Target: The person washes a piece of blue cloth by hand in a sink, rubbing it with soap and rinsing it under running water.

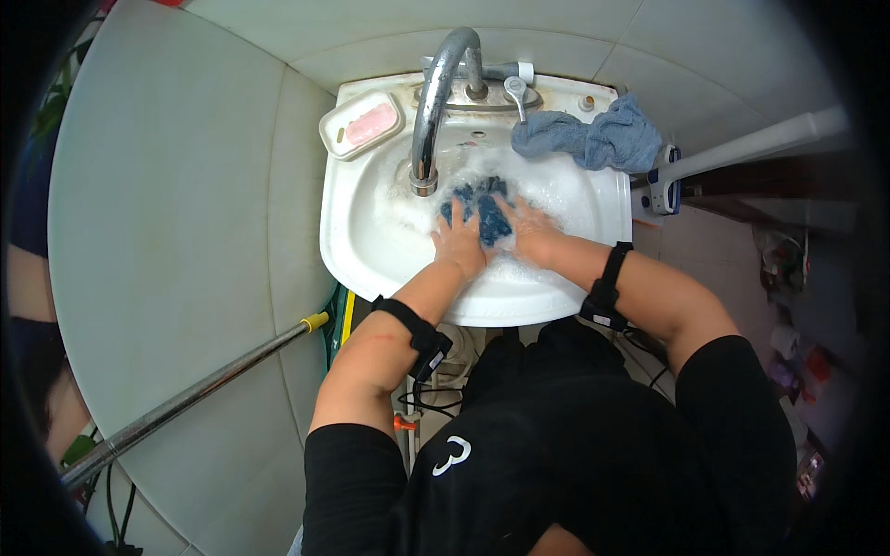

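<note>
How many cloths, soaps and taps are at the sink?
Cloths: 2, a dark blue cloth held in both hands, left hand and right hand, and a grey-blue cloth on the sink rim
Soaps: 1, pink soap in its dish
Taps: 1, metal tap
Total: 4

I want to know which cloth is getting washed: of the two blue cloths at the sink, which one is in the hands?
The dark blue cloth in the soapy basin, gripped between the left hand and right hand. The paler grey-blue cloth lies untouched on the sink rim.

hands (496, 236) scrubbing blue cloth (484, 211), soapy sink (348, 241)
</note>
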Action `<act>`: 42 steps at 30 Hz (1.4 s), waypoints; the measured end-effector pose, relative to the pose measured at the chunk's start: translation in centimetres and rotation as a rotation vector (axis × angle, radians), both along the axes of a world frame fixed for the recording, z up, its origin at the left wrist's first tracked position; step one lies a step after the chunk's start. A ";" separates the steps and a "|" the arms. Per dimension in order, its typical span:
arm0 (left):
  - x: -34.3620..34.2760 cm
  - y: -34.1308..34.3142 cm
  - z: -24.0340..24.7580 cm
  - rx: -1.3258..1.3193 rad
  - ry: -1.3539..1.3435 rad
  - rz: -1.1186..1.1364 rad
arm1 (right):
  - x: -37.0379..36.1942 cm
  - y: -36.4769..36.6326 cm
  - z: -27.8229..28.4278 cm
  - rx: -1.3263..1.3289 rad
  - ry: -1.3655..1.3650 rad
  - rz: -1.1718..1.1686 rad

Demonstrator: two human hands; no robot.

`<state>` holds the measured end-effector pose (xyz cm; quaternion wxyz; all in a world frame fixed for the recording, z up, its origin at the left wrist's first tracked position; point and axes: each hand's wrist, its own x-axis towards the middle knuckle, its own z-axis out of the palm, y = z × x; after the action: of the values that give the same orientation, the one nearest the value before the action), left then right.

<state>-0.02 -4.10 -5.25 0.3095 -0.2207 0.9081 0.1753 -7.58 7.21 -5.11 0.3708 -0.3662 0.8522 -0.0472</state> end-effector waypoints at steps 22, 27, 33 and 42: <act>0.0 -2.4 1.9 1.565 0.326 1.528 | 2.8 -3.9 4.8 -0.687 -0.335 -0.194; 1.8 -2.0 -2.1 1.677 0.665 1.493 | 1.4 -4.4 6.1 -0.550 -0.197 -0.150; 0.8 -2.2 -0.1 0.895 0.447 1.172 | -3.0 -1.7 -1.0 -0.450 0.027 -0.255; -1.1 -1.3 -1.0 -0.055 0.319 0.262 | -0.5 -1.4 -3.3 -0.256 0.269 -0.049</act>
<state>-1.11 -5.40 -6.25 0.1304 -0.3147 0.9136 0.2218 -8.06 5.80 -8.44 0.2024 -0.3927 0.8897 -0.1148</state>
